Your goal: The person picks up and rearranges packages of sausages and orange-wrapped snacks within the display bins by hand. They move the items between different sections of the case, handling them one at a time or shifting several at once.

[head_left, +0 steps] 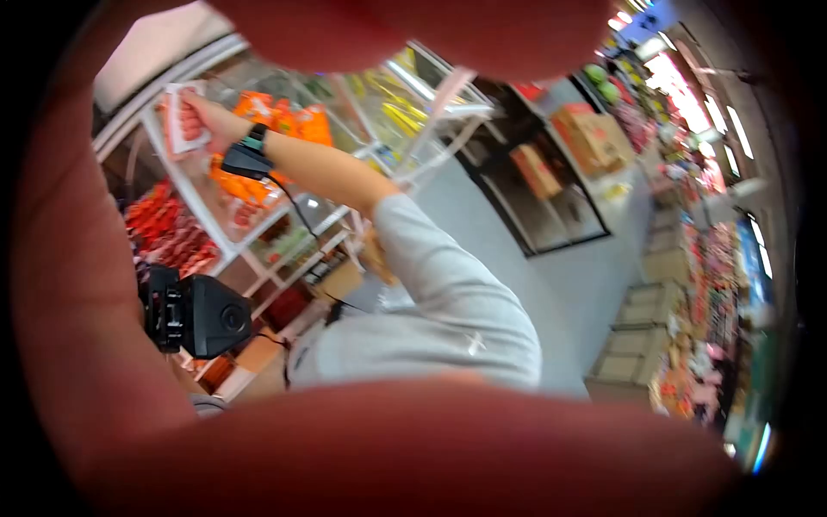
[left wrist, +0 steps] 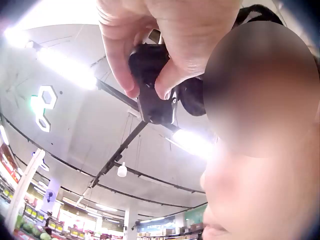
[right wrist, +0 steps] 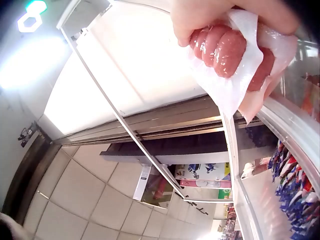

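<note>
Sausage packet (right wrist: 222,52), white-wrapped with glossy reddish pieces showing, is in the right hand (head_left: 194,121), whose fingers are curled round it; how tightly they close cannot be told. The packet is near the white frame (head_left: 184,183) of a shelving unit, close to orange packets (head_left: 312,127), with red packets (head_left: 168,228) lower in the head view. The left hand (left wrist: 175,30) pinches a black device (left wrist: 152,85) between thumb and finger, beside the person's head (left wrist: 260,100). Blurred flesh covers the head view's edges.
</note>
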### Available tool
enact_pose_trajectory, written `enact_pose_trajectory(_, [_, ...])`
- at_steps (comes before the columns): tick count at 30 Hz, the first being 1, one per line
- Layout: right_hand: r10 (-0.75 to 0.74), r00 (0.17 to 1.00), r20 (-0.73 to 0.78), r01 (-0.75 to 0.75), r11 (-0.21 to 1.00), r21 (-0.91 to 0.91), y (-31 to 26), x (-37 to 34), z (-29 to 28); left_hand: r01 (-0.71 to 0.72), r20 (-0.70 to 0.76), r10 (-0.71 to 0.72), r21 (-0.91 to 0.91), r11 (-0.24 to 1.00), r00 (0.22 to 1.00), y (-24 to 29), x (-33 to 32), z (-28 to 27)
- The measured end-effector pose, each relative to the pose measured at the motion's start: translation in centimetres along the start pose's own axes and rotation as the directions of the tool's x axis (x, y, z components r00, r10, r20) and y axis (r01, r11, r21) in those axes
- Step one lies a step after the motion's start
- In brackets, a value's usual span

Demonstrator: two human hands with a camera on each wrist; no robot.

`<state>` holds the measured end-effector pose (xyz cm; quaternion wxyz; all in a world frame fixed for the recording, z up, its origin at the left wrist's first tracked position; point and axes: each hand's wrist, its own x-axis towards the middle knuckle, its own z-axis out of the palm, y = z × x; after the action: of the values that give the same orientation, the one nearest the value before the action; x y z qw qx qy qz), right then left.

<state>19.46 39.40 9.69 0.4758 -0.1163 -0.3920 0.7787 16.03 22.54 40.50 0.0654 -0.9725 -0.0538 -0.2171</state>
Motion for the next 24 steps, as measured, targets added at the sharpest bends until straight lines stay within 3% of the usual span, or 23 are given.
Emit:
enact_pose_trajectory(1, [-0.017,0.985,0.172,-0.004,0.993,0.121,-0.8,0.4,-2.0,0.017,0.007,-0.017,0.027,0.999,1.0,-0.3,0.4,0.8])
enact_pose_trajectory(2, [-0.019,0.996,0.089,0.01,0.996,0.094,-1.5,2.3,2.8,0.021,0.034,-0.024,0.066,0.998,0.999,0.7,0.2,-0.5])
enact_pose_trajectory(3, [0.015,0.997,0.082,-0.025,0.991,0.13,-1.3,1.9,3.4,0.028,0.026,-0.03,0.071,0.997,0.999,0.7,-0.3,-0.7])
enact_pose_trajectory(7, [-0.029,0.999,-0.015,0.031,0.99,0.141,-0.8,1.8,0.4,0.046,-0.002,-0.046,0.071,0.996,0.999,0.4,0.0,2.2])
enact_pose_trajectory(9, [0.029,0.994,-0.107,-0.011,0.986,0.164,-0.3,1.3,-0.8,0.024,-0.018,-0.023,0.083,0.996,1.0,0.8,-0.2,3.4])
enact_pose_trajectory(10, [-0.01,0.999,-0.039,0.016,0.988,0.156,-0.5,1.0,-1.0,0.017,-0.025,-0.015,0.088,0.996,1.0,1.0,-0.3,3.9])
enact_pose_trajectory(18, [-0.048,0.998,-0.034,0.051,0.992,0.117,-0.5,-0.1,-0.7,-0.014,0.003,0.014,0.133,0.991,1.0,2.9,-0.3,6.2])
enact_pose_trajectory(19, [-0.041,0.994,0.105,0.027,0.992,0.126,-0.6,0.0,-1.0,-0.016,0.003,0.016,0.131,0.991,1.0,3.4,-0.4,6.5])
enact_pose_trajectory(21, [-0.033,0.999,-0.005,0.034,0.987,0.158,-0.8,-0.2,-0.7,-0.015,0.007,0.014,0.149,0.989,1.0,4.3,-0.6,6.4])
enact_pose_trajectory(24, [-0.045,0.999,-0.018,0.048,0.984,0.174,-0.6,0.2,-0.9,-0.008,0.018,0.005,0.151,0.989,1.0,4.8,-0.1,6.4])
